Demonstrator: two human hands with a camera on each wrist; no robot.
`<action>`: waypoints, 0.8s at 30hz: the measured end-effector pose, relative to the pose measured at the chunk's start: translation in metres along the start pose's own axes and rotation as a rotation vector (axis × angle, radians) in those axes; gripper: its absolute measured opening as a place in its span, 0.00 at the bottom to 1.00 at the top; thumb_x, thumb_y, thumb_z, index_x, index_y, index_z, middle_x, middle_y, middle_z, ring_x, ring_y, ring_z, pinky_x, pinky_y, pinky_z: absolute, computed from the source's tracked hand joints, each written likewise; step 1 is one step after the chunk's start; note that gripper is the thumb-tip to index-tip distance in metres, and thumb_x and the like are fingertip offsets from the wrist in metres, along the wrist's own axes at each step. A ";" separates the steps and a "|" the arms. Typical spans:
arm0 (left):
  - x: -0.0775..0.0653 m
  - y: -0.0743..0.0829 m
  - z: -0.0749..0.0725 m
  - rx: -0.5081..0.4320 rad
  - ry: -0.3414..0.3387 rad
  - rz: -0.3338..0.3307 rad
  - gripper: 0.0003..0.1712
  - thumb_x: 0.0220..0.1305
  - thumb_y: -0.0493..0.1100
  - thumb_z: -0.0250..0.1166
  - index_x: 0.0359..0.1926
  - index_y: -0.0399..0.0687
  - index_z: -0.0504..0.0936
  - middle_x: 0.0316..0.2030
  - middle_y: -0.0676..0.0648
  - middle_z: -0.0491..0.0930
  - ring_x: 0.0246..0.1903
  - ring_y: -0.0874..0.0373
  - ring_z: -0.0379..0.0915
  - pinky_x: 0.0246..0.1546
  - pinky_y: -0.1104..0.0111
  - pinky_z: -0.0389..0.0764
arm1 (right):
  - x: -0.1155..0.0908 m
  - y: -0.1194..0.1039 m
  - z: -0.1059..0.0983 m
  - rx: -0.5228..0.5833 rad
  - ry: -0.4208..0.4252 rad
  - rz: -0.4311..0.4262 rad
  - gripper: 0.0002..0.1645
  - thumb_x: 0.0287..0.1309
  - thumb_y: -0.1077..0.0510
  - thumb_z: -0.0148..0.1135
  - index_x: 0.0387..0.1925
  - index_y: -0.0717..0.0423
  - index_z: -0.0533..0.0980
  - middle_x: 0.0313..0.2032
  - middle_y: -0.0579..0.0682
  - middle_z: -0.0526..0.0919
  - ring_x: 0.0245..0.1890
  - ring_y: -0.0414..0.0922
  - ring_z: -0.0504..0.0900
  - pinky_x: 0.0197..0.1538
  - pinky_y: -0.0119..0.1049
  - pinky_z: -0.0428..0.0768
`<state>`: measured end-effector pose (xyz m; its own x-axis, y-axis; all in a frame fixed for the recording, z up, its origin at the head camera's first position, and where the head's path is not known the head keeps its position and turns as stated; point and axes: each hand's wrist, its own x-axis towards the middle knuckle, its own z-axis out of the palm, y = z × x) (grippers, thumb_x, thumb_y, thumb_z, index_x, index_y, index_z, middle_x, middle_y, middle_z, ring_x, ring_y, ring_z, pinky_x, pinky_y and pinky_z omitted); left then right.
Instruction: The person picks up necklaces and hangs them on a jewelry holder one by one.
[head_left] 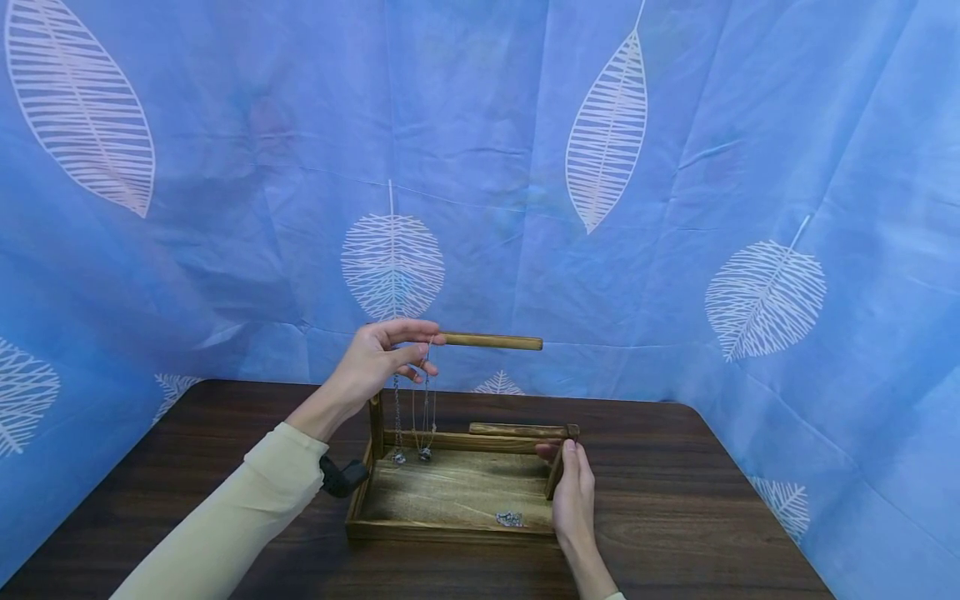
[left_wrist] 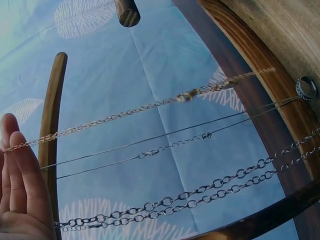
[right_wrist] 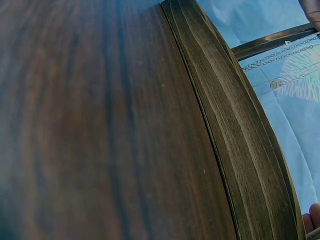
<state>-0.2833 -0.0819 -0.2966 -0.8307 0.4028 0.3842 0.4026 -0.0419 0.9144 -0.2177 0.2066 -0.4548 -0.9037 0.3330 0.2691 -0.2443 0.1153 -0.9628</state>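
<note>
A wooden jewelry stand (head_left: 450, 531) with a tray base holds necklaces on its upper bar (head_left: 498, 342). At the bar's left part, my left hand (head_left: 386, 354) pinches a fine gold-coloured necklace (left_wrist: 110, 116) between thumb and fingers. Beside it hang a chunky silver chain (left_wrist: 165, 201) and a thin silver necklace with a ring pendant (left_wrist: 306, 89). My right hand (head_left: 576, 492) grips the stand's short right post (head_left: 555, 473), with fingertips showing behind it. That post carries the lower bar (head_left: 517, 430). A bunched silver necklace (head_left: 509, 519) lies in the tray's front right.
The stand sits on a dark wood-grain table (head_left: 675, 517). Its tall left post (head_left: 377, 417) rises beside my left forearm. A blue curtain (head_left: 480, 167) with white leaf prints hangs behind the table. A black wrist camera (head_left: 345, 478) is strapped below the left sleeve.
</note>
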 end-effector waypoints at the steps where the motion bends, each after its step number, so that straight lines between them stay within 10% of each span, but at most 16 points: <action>1: 0.001 0.000 0.001 -0.002 0.002 0.000 0.19 0.72 0.34 0.62 0.62 0.41 0.79 0.54 0.39 0.82 0.38 0.49 0.86 0.41 0.46 0.84 | 0.000 0.000 0.000 -0.001 0.000 0.001 0.34 0.81 0.41 0.30 0.57 0.64 0.72 0.51 0.61 0.81 0.58 0.52 0.75 0.62 0.42 0.68; 24: 0.011 -0.003 0.017 -0.036 -0.029 0.033 0.18 0.72 0.32 0.61 0.61 0.38 0.79 0.54 0.37 0.81 0.39 0.51 0.86 0.39 0.56 0.86 | -0.001 -0.002 0.001 -0.002 0.005 0.003 0.34 0.81 0.41 0.30 0.57 0.63 0.73 0.51 0.61 0.81 0.57 0.52 0.76 0.62 0.41 0.69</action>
<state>-0.2873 -0.0621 -0.2976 -0.8055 0.4273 0.4105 0.4149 -0.0877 0.9056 -0.2169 0.2053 -0.4534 -0.9028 0.3376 0.2666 -0.2412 0.1159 -0.9635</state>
